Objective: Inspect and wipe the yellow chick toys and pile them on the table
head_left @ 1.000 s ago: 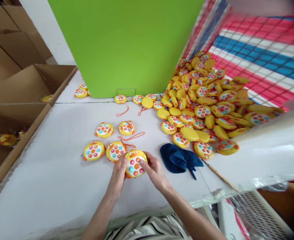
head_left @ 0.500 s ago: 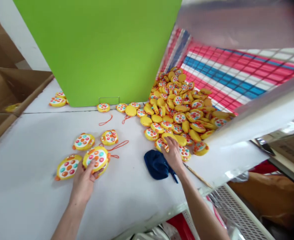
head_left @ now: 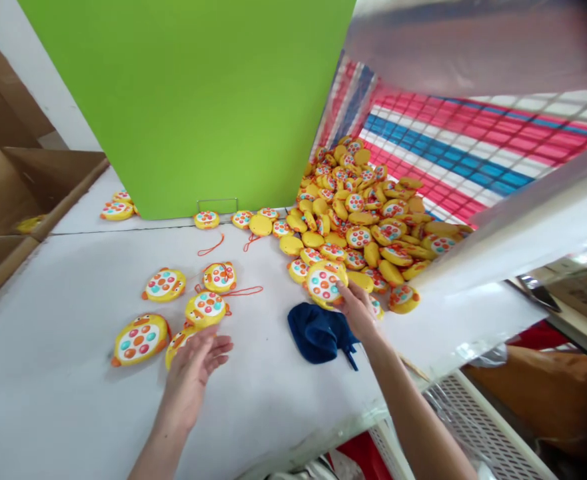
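My right hand (head_left: 359, 308) grips a yellow duck-shaped pop toy (head_left: 324, 283) by its near edge, its white face with coloured bubbles turned up. It hangs at the front of a big heap of the same toys (head_left: 358, 217). A dark blue cloth pouch (head_left: 316, 332) lies just below that hand. My left hand (head_left: 196, 360) holds nothing, its fingers apart. Beneath those fingers a duck toy (head_left: 177, 343) is partly covered. Around it lie another duck toy (head_left: 206, 309) and several more, some with thin red cord loops (head_left: 244, 291).
A large green board (head_left: 188, 107) stands at the back, with a few duck toys along its foot. Cardboard boxes (head_left: 3, 267) are at the left. Wire mesh with striped sheeting (head_left: 448, 147) backs the heap. A thin stick (head_left: 414, 367) lies near the table's front edge.
My left hand has let go of a duck toy, which now rests among the group, and has opened. My right hand has picked up a duck toy from the front of the heap.
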### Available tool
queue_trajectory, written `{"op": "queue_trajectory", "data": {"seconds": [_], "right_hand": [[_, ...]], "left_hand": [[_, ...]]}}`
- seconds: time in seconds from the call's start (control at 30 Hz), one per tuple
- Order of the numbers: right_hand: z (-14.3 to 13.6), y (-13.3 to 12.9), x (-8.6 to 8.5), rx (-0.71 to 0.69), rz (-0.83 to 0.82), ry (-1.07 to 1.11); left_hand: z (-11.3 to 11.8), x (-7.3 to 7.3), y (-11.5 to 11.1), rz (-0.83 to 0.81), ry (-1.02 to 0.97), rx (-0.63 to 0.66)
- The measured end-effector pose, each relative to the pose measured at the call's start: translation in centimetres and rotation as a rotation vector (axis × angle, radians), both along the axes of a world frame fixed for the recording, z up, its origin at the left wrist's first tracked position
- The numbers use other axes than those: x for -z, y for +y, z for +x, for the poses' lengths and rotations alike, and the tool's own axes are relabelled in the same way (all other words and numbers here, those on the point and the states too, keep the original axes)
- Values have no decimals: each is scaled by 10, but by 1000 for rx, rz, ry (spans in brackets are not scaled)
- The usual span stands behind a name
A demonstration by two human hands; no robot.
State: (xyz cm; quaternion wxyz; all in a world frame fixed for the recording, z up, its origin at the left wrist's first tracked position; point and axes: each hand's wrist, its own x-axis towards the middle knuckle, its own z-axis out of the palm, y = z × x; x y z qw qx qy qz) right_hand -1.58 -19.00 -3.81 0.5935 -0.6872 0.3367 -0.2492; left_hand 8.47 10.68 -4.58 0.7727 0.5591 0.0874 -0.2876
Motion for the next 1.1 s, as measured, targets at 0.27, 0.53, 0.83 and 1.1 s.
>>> {"op": "queue_trajectory", "data": {"seconds": [0.27,0.53,0.83,1.1], "right_hand": [[6,113,5,-244,569,-206],[0,137,2,-452,392,-159],[-1,150,8,-590,435,-124],[-8,43,19,-86,-670,250]], "left_hand": [[-25,-4,-32,-26,-84,183],[-27,-3,-24,-13,-148,239],[-33,0,-16,146,-331,228],[3,4,0,-169,17,-223]]}}
